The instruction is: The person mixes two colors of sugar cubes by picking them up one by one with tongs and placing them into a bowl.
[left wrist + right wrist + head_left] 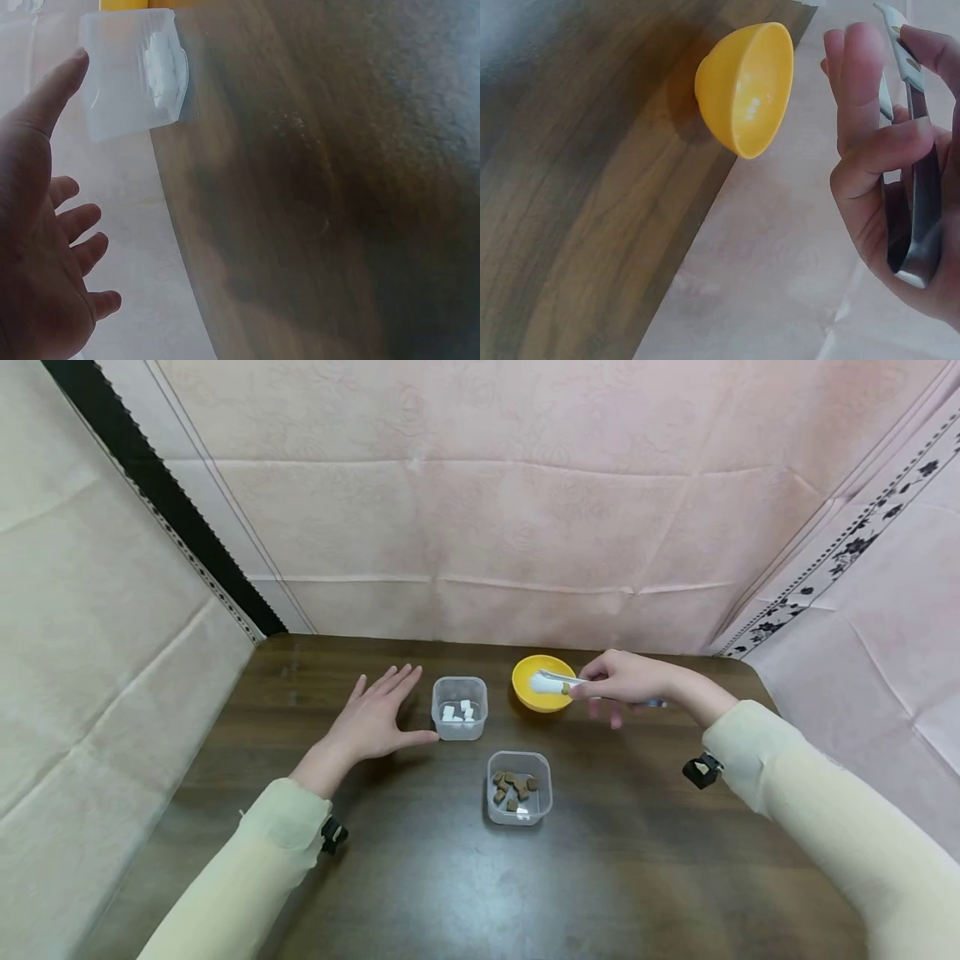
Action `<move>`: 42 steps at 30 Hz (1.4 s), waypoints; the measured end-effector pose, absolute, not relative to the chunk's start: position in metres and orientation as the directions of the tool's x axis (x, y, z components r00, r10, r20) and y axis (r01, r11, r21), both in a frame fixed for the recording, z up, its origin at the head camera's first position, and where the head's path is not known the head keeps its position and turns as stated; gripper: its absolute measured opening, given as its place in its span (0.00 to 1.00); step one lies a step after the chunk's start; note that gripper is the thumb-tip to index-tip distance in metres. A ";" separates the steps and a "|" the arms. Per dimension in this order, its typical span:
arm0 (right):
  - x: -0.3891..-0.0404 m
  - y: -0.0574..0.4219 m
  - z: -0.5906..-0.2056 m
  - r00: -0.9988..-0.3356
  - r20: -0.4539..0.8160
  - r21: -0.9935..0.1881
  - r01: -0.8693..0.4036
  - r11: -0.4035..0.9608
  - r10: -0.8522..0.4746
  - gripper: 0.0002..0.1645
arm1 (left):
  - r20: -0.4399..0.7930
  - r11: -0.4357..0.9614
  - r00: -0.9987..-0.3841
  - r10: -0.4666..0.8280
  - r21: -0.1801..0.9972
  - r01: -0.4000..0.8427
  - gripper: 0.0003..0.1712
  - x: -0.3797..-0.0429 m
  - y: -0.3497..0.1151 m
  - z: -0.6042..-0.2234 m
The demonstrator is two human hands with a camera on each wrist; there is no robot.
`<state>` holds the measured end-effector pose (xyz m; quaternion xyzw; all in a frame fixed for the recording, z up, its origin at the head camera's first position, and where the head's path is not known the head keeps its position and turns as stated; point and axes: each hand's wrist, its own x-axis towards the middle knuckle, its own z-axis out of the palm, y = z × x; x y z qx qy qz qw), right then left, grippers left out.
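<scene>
My right hand [618, 681] grips a pair of tongs [553, 682] with metal arms and white ends, holding them over the yellow bowl [522, 695]. In the right wrist view the metal bend of the tongs [921, 255] lies against the palm, and the bowl [727, 90] stands apart from the fingers. My left hand [375, 718] is spread with straight fingers, its thumb at the near left corner of a clear plastic box [461, 685] with several white cubes [457, 712]. Whether the thumb touches that box cannot be told.
A second clear box [543, 802] with several brown cubes [513, 787] stands nearer on the dark wooden table [420, 877]. Pale cloth [487, 527] hangs behind the table's back edge and at both sides.
</scene>
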<state>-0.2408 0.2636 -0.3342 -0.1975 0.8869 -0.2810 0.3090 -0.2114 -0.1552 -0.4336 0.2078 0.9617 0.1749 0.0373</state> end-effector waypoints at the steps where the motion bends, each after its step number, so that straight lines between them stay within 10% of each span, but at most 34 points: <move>1: -0.241 0.262 -0.334 -0.730 -0.437 -0.617 -0.181 0.766 -0.525 0.21 | 0.002 0.851 -0.909 0.416 0.353 0.390 0.67 -0.212 -0.154 -0.434; 42: -0.265 0.208 -0.323 -0.661 -0.468 -0.544 -0.308 0.781 -0.587 0.26 | -0.029 0.719 -0.892 0.450 0.603 0.344 0.68 -0.240 -0.133 -0.456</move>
